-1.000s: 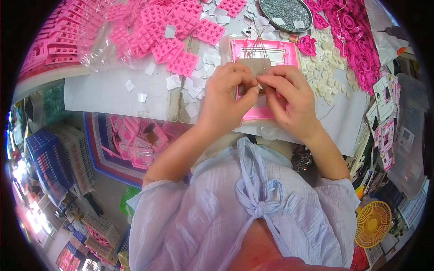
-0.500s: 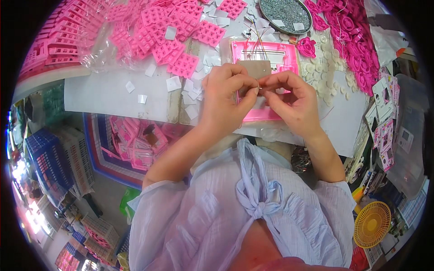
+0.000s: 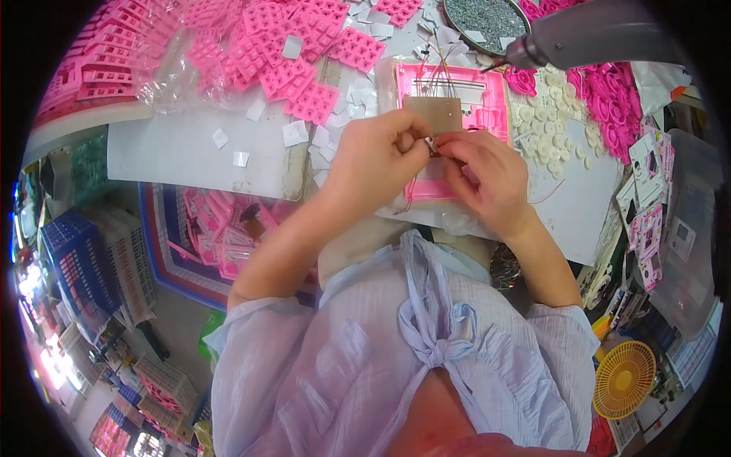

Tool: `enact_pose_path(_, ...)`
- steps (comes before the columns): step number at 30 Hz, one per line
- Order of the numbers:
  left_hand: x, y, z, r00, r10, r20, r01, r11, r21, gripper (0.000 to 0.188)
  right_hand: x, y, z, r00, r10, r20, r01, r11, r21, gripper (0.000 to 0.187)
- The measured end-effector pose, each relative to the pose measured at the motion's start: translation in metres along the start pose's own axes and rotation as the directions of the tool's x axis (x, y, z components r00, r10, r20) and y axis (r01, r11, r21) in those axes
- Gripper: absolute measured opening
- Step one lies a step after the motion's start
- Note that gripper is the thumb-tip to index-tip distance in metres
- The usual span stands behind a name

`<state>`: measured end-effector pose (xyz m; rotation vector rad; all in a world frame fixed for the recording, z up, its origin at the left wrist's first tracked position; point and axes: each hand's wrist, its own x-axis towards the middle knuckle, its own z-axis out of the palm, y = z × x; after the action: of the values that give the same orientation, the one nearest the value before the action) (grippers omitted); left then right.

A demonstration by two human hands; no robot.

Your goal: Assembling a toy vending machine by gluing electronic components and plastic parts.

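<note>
Where your work lies: upper middle of the frame, a pink case (image 3: 500,99) on the table (image 3: 183,156), partly covered.
Left hand (image 3: 375,156): narrow, thumb and forefinger pinched on a small piece (image 3: 430,142), pale and too small to name, above the case.
Right hand (image 3: 491,171): fingers curled and drawn close, tips meeting your left ones at that piece; I cannot tell whether they grip it too.
Brown board (image 3: 434,114): upper middle of the frame, over the case, just beyond your fingertips.
Wires (image 3: 438,70): thin, fanning upward from the board's far edge.
Red wire (image 3: 550,193): thin, right of your right wrist.
Grey tool (image 3: 601,38): in from the upper right of the frame, its dark tip near the case's upper right corner, apart from your hands.
Keypads (image 3: 314,102): pink, piled at upper left of centre, white squares (image 3: 295,135) scattered about them.
Metal bits (image 3: 487,19): heaped in a round dish at the top edge.
White discs (image 3: 552,137): upper right, spread between the case and a heap of pink parts (image 3: 609,107).
Crate (image 3: 152,236): blue, left of the frame, below the table edge, holding more pink pieces.
</note>
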<state>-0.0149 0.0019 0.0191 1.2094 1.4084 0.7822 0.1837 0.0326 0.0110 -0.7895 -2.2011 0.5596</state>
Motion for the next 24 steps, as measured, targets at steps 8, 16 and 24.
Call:
enact_pose_path(8, 0.009, -0.006, -0.014, 0.972, 0.096, 0.214, -0.065, 0.987, -0.149, 0.017, -0.002, 0.0, -0.005, 0.98, -0.168, 0.106, 0.183, 0.971, -0.152, 0.025)
enact_pose_path(16, -0.006, -0.022, 0.002, 0.806, 0.581, 0.116, -0.567, 0.699, 0.435, 0.018, -0.011, 0.002, 0.003, 0.967, -0.175, 0.187, 0.212, 0.957, -0.199, 0.018)
enact_pose_path(24, 0.013, -0.01, -0.021, 0.906, 0.41, -0.105, -0.33, 0.841, 0.428, 0.033, -0.009, -0.02, -0.013, 0.936, 0.011, 0.353, 0.078, 0.968, -0.237, 0.022)
